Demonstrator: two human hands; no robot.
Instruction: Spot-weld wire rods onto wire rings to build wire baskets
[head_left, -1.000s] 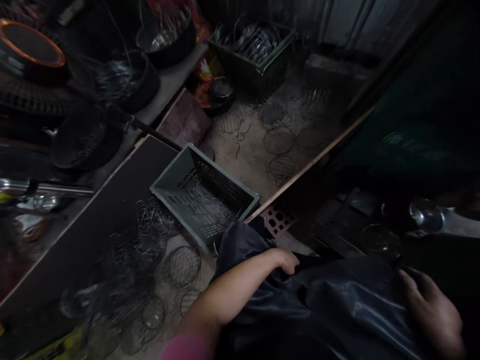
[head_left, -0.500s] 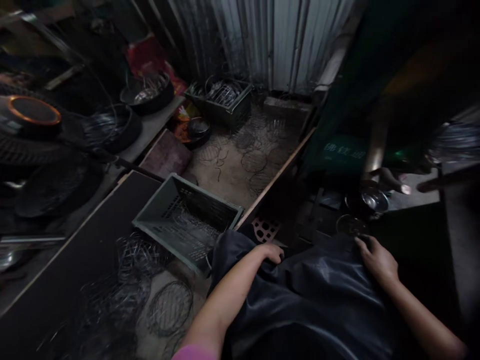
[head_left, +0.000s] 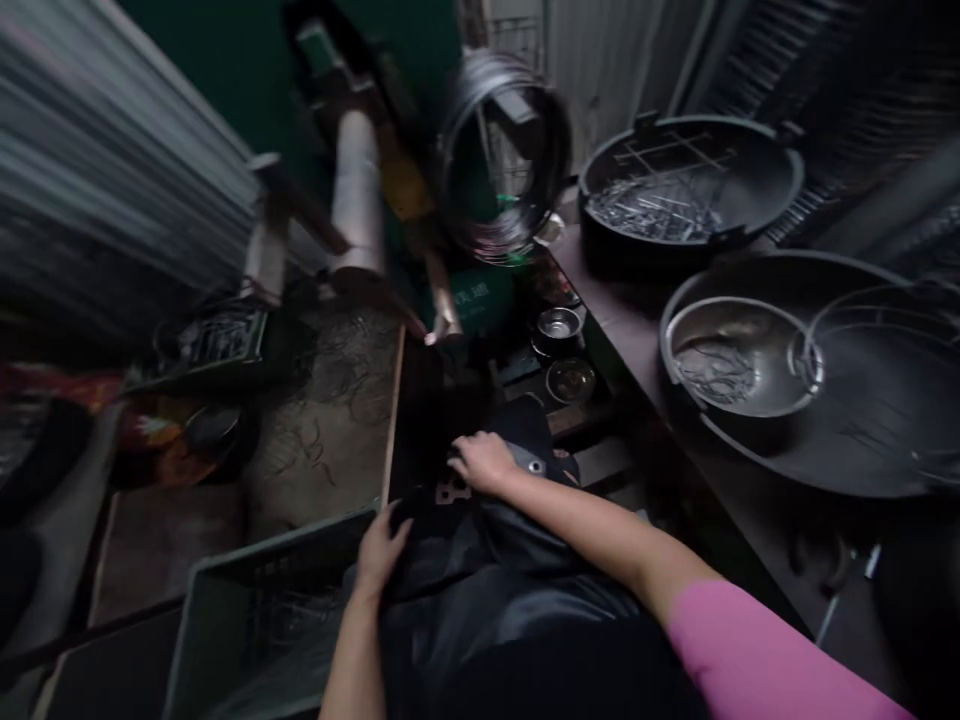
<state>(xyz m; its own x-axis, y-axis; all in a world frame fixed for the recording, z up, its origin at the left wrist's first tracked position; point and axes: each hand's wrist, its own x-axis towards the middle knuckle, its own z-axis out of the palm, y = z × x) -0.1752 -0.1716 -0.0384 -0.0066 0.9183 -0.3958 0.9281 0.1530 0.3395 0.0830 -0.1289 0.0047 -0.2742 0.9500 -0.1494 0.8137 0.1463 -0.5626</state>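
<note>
A shiny dark apron [head_left: 525, 600] lies draped over my lap and knees. My left hand [head_left: 384, 545] is at its left edge, fingers bent around the dark material beside the green crate [head_left: 225, 560]. Farther forward, my right hand [head_left: 484, 462] reaches across my lap with curled fingers on the apron near a knee. A pale strip with a metal eyelet [head_left: 535, 466] shows beside the right wrist. The fingertips of both hands are partly lost in the dark. In front of them stands a machine with a light cylindrical part [head_left: 356, 200].
Right, on a bench, are a black pan of metal pieces [head_left: 652, 205] and a larger pan [head_left: 787, 455] holding a steel bowl [head_left: 739, 350]. A wire coil [head_left: 502, 150] hangs behind. Small metal bowls [head_left: 559, 322] sit low ahead. Wire racks [head_left: 371, 400] lie on the floor left.
My view has swung right, bringing the machine, wire coil and bench pans into sight. My right hand has moved inward across my lap, closer to the left; the apron has shifted with the hands.
</note>
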